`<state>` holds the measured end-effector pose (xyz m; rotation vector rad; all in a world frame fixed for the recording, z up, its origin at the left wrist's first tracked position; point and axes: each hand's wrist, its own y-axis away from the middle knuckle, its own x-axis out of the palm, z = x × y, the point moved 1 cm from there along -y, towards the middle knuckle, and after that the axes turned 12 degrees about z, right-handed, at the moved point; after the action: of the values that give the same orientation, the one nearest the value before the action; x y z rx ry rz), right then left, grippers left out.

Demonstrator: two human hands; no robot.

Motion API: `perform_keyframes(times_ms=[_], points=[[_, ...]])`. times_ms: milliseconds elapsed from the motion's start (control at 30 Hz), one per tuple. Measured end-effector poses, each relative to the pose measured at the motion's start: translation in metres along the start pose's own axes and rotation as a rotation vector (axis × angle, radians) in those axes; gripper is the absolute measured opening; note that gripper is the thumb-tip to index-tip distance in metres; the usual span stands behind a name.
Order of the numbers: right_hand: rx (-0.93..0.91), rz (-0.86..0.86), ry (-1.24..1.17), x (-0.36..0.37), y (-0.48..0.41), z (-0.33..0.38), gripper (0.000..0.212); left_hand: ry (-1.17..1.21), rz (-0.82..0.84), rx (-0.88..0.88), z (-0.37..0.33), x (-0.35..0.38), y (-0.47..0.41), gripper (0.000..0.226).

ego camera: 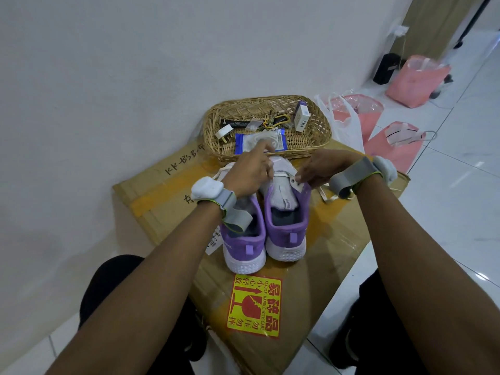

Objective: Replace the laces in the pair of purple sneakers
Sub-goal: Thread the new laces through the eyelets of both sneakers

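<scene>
**A:** What sits closest?

**B:** A brown cardboard box (176,185) bearing a red-and-yellow fragile sticker (254,305), low in the centre of the frame between the person's knees. It serves as the worktop.

**A:** And the shoes?

**B:** The pair of purple sneakers with white soles (254,239) stands on it mid-frame, side by side and touching, heels toward the camera. I'd judge that brings the tongues up where both hands can reach them.

**A:** What are the hands doing?

**B:** They meet over the right-side sneaker (286,228). The left hand (251,169) is curled, with the index finger sticking out straight. It seems to pinch the thin white lace (282,174) that crosses the tongue. The right hand (319,169) has its fingertips pressed together on that sneaker's pale eyelet edge, probably to steady it. The left wrist hides much of the left-side sneaker (240,243), so I cannot tell how it is laced.

**A:** Anything loose?

**B:** A cream lace (324,194) lies on the box under the right wrist. I can't say whether it is old or new.

**A:** Farther off?

**B:** An oval wicker basket (270,100) sits just past the toes, holding a blue-and-white packet (243,144) and a small white carton (301,117). Pink plastic bags (416,79) stand on the floor at the upper right.
</scene>
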<state>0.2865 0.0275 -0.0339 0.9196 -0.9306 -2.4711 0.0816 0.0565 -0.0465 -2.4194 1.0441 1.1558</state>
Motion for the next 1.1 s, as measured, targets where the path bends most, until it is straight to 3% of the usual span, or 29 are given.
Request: perform_keyframes(times_ms=[67, 467, 733, 867, 1000, 1100], points=[[-0.008, 0.003, -0.023, 0.000, 0.000, -0.002, 0.019, 0.009, -0.036, 0.021, -0.001, 0.008, -0.005, 0.011], [-0.037, 0.036, -0.334, 0.007, 0.000, -0.008, 0.016, -0.176, 0.027, 0.027, -0.011, 0.023, -0.016, 0.014], [-0.065, 0.061, -0.355, 0.009, 0.001, -0.009, 0.019, -0.238, 0.009, 0.009, -0.012, 0.026, -0.014, 0.014], [-0.124, 0.097, -0.235, 0.009, 0.004, -0.010, 0.014, -0.121, -0.057, 0.000, -0.011, 0.029, -0.012, 0.011], [-0.189, 0.023, -0.187, 0.007, 0.009, -0.012, 0.005, 0.032, -0.039, 0.005, -0.014, 0.021, -0.009, 0.033], [-0.258, -0.167, -0.344, -0.001, 0.018, -0.015, 0.012, 0.030, -0.105, -0.035, -0.005, 0.006, -0.007, 0.036]])
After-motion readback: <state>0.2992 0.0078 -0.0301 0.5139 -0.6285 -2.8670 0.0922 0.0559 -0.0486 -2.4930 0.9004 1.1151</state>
